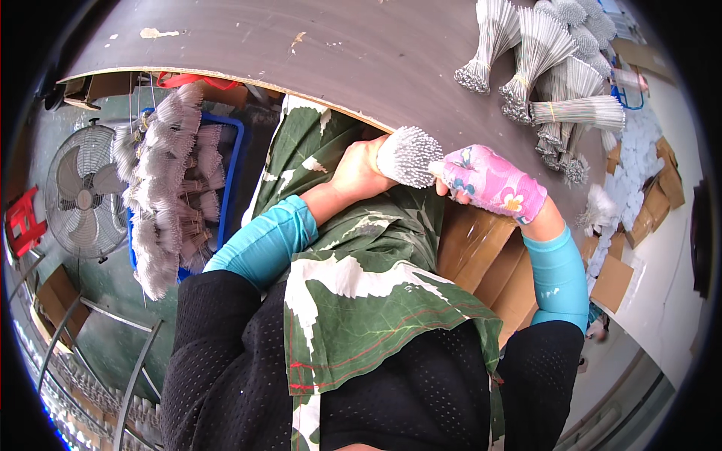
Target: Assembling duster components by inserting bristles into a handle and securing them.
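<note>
My bare left hand (358, 171) is wrapped round a bundle of thin silver-grey wire stems (410, 156), its dense round end of tips turned upward. The bundle is held just off the near edge of the brown table, above my lap. My right hand (485, 180), in a pink flowered glove with bare fingertips, is closed with thumb and fingers pinched at the bundle's right edge. Whatever lies between those fingertips is too small to make out. The lower part of the bundle is hidden by my left hand.
Several similar tied bundles (553, 71) lie at the far right of the brown table (301, 56). On the left, a blue crate (235, 161) is heaped with white bristly bundles (162, 180), beside a standing fan (84, 197). Cardboard boxes (481, 252) stand under my right forearm.
</note>
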The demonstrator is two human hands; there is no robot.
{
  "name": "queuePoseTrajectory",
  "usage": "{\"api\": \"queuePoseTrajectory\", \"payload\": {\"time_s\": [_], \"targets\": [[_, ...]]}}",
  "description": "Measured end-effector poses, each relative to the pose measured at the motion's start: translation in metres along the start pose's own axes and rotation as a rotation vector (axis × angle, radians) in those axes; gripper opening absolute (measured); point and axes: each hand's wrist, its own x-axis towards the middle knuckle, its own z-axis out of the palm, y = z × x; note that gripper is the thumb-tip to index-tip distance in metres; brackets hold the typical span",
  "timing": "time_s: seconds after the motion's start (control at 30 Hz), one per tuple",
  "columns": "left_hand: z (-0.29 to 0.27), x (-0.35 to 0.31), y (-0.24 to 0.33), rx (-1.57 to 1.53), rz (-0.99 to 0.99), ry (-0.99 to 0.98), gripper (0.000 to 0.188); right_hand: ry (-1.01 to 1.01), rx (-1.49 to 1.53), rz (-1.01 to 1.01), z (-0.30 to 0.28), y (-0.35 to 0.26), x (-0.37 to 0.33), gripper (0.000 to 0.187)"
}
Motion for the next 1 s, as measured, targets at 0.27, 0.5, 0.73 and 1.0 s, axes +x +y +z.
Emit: {"api": "queuePoseTrajectory", "payload": {"time_s": [0.27, 0.5, 0.73, 1.0], "targets": [[-0.006, 0.001, -0.004, -0.077, 0.044, -0.066, 0.038, -0.028, -0.010, 0.015, 0.000, -0.015, -0.004, 0.036], [-0.006, 0.000, -0.010, -0.074, 0.033, -0.074, 0.036, -0.023, -0.034, 0.011, 0.002, -0.019, -0.003, 0.037], [-0.006, 0.001, -0.006, -0.097, 0.043, -0.061, 0.037, -0.003, -0.110, 0.011, 0.006, -0.019, 0.002, 0.040], [-0.006, 0.001, -0.006, -0.052, 0.069, -0.055, 0.036, -0.008, -0.568, -0.207, -0.002, -0.042, 0.006, 0.032]]}}
